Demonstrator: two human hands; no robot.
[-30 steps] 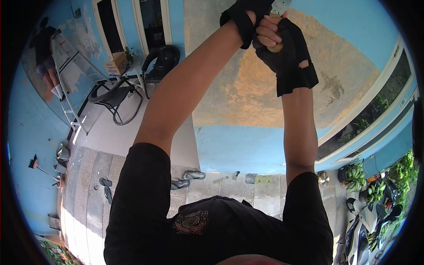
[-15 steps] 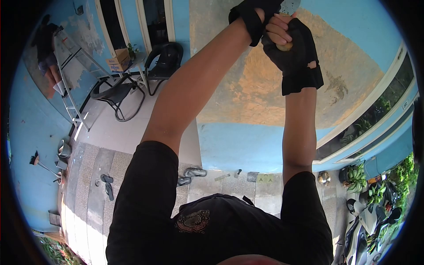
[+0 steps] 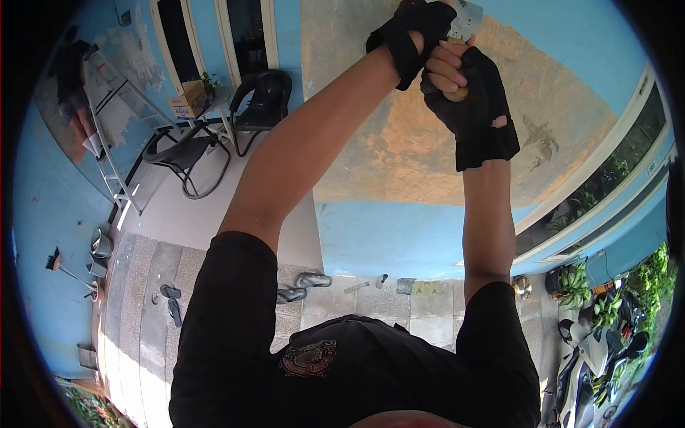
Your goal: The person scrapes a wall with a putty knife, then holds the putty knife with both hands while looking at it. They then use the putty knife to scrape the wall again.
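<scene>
My right hand point(image 3: 467, 96), in a black fingerless glove, is closed around the rounded handle of a scraper point(image 3: 467, 21). The handle's butt end shows below the curled fingers, and the flat metal blade sticks out above against the wall. Close beside the blade is my left hand point(image 3: 421, 32), also in a black fingerless glove; its fingers are hidden, so its grip cannot be made out. Both arms reach up to the wall point(image 3: 421, 143), where a large bare tan and grey patch is bordered by blue paint.
At the left, a person point(image 3: 71, 85) stands on a stepladder point(image 3: 107, 128) by another wall. Black chairs point(image 3: 260, 100) and a cardboard box point(image 3: 189, 100) on a small table are nearby. Sandals point(image 3: 171, 303) lie on the paving. Right, a window point(image 3: 592, 192), plants point(image 3: 571, 285) and a motorbike point(image 3: 581, 364).
Both hands and the scraper have come slightly lower in view. The right hand stays closed on the handle, and the left stays beside the blade.
</scene>
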